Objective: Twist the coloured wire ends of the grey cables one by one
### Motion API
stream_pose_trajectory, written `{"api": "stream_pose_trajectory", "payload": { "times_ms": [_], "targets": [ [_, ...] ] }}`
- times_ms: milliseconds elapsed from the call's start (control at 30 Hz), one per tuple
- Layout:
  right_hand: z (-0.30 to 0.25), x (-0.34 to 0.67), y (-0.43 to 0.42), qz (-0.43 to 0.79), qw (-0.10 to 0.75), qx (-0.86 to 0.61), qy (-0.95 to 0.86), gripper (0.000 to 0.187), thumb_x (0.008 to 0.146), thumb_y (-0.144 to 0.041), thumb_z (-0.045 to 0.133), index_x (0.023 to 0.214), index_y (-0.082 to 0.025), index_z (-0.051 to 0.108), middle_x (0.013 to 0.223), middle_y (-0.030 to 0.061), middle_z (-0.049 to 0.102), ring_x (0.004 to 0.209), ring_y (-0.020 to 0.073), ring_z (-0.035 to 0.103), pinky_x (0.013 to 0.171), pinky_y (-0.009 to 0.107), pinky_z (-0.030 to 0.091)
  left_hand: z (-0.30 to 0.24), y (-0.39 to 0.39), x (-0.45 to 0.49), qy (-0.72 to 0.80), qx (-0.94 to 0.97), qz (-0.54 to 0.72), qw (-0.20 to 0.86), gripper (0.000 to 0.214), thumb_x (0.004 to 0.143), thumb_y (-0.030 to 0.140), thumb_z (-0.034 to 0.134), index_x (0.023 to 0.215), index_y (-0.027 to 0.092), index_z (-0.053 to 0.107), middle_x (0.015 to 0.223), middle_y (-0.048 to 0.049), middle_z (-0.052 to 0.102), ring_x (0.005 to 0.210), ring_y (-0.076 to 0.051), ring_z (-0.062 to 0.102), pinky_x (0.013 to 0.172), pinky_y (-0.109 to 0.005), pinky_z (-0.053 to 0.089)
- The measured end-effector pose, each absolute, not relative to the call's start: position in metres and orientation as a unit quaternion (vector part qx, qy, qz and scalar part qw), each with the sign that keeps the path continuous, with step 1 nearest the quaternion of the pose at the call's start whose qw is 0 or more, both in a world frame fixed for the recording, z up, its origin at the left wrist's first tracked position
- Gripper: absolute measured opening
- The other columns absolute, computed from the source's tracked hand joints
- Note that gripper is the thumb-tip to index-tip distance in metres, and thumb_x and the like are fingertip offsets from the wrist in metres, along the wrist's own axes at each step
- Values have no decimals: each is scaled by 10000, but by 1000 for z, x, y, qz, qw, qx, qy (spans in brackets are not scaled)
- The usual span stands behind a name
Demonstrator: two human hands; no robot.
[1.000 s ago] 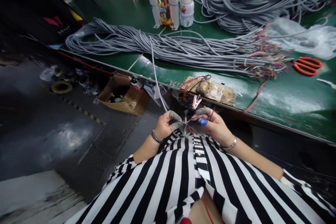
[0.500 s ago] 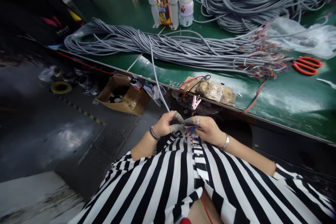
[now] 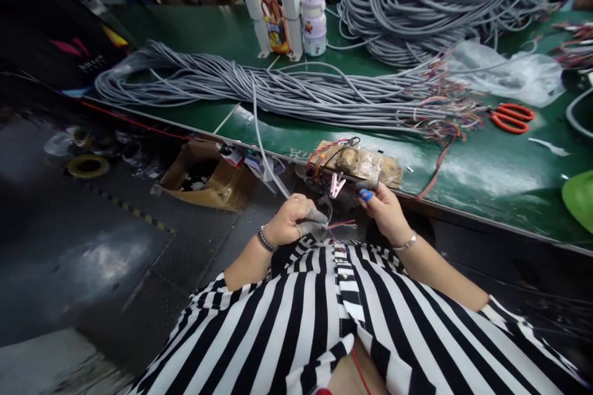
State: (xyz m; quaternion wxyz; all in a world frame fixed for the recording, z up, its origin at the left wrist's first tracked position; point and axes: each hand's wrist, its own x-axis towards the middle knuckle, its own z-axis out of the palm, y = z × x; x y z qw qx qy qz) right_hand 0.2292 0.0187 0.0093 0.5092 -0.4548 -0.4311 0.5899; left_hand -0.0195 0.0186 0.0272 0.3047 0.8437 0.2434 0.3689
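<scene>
My left hand [image 3: 293, 221] is closed round the end of a grey cable [image 3: 262, 142] that runs up over the table edge to the long grey bundle [image 3: 259, 83]. Thin coloured wires [image 3: 340, 225] fan out from the cable end between my hands. My right hand [image 3: 382, 210] is lifted toward the table edge, pinching something thin just below a brown taped block [image 3: 365, 163]. Its fingertips wear grey and blue covers. A pink clip [image 3: 336, 184] hangs from wires beside the block.
A green worktable [image 3: 486, 173] carries a big coil of grey cables [image 3: 430, 0] at the back, orange scissors [image 3: 509, 118], a clear plastic bag [image 3: 509, 71] and a small white bottle [image 3: 314, 21]. An open cardboard box [image 3: 208, 176] sits on the dark floor left.
My right hand has drawn apart from the left and risen toward the brown block. The left hand has kept its hold on the cable. The view has shifted slightly.
</scene>
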Motion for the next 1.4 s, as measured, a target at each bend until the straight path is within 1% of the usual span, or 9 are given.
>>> {"api": "stream_pose_trajectory", "payload": {
  "times_ms": [100,233,333,500,600,667,867,1100,1400],
  "targets": [
    [5,233,25,645,467,-447,-407,365,806,-560,634,813,-207,541,435,-112,303,372,54,176,353,199,133,25,21,-22,263,805,440,297,128,836,273,692,932,192,718,806,-48,709,774,-154,647,768,-314,471],
    [6,219,33,696,391,-422,-430,536,779,-706,564,666,-182,533,447,-64,374,397,64,259,361,204,212,26,27,-19,286,773,458,334,138,848,230,673,963,169,717,827,-61,688,768,-146,646,694,-269,506],
    [11,204,40,736,355,-404,-411,579,765,-719,568,710,-143,610,454,-60,363,419,63,253,379,201,165,25,32,-14,287,772,452,342,131,847,223,673,952,158,717,797,-47,662,736,-128,629,675,-248,503],
    [10,192,44,698,426,-405,-408,544,735,-694,629,694,-153,598,517,-40,437,434,55,226,397,220,132,23,41,-8,297,769,452,340,127,850,230,671,946,157,712,803,-39,654,741,-123,621,687,-243,496],
    [5,190,45,652,471,-422,-417,563,755,-725,579,651,-172,561,457,-67,348,422,60,199,405,228,148,21,46,-7,296,773,449,337,134,856,247,665,949,162,710,805,-35,654,747,-125,618,696,-247,491],
    [2,188,46,669,471,-416,-398,574,749,-749,561,642,-185,529,441,-80,302,418,63,197,403,224,156,19,49,-6,293,780,441,333,139,863,261,657,947,164,709,799,-33,652,749,-127,613,705,-254,488],
    [3,183,53,761,444,-362,-305,567,682,-733,653,685,-184,515,475,-78,350,420,51,228,372,190,153,13,57,-6,275,803,418,323,150,868,288,649,941,169,705,803,-32,656,778,-138,607,745,-275,478],
    [11,177,54,726,491,-391,-281,568,646,-687,722,598,-175,482,464,-78,340,413,35,217,346,172,149,15,59,-6,279,805,405,332,198,883,342,623,919,165,704,784,-35,646,760,-141,597,741,-281,474],
    [15,173,52,715,513,-400,-256,551,581,-628,796,567,-178,480,441,-77,347,415,35,201,358,185,134,13,59,-9,277,803,391,354,200,887,333,619,923,156,704,778,-34,641,770,-139,590,739,-265,466]
  ]
}}
